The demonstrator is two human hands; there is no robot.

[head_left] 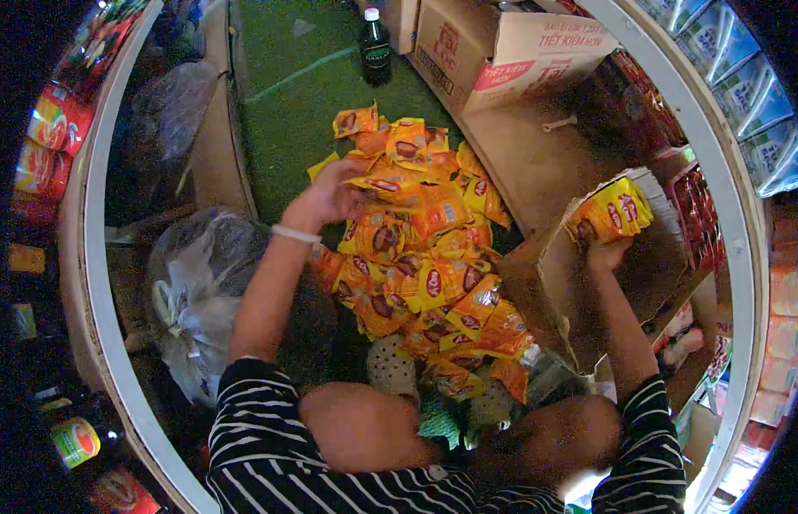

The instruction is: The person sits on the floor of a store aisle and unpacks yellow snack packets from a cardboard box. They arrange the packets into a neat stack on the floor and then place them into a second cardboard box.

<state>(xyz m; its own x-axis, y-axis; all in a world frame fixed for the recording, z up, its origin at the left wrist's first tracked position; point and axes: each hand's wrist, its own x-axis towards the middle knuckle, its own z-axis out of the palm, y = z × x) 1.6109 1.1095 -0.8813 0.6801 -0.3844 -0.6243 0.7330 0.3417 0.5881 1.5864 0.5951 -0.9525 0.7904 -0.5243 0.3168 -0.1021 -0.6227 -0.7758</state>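
- Grasping a bundle of yellow packets (613,210) by its lower end with the right hand (609,253), at the mouth of an open cardboard carton (545,287) on the right.
- Reaching with the left hand (335,193) over the left edge of the pile of orange-and-yellow packets (433,283), with fingers bent beside a loose packet (399,184); cannot tell whether pinching or merely touching.
- Wearing a white band (296,234) on the left wrist and black sleeves with white stripes (253,407).
- Heaping in the middle, on a green floor covering (288,77): the same pile, overlapping at many angles and running from before the bare knees toward the bottle.
- Showing just beside the near end of the pile: a pale, perforated shoe (390,364).
- Standing beyond the pile: a dark bottle (376,56) with a white cap.
- Sitting at upper right: a larger printed cardboard box (519,51).
- Lying near that box, on brown cardboard: a small pale object (559,124), too indistinct to identify.
- Resting left of the pile: a knotted translucent plastic bag (185,300).
- Lining the right rim: blue-and-white packages (742,94).
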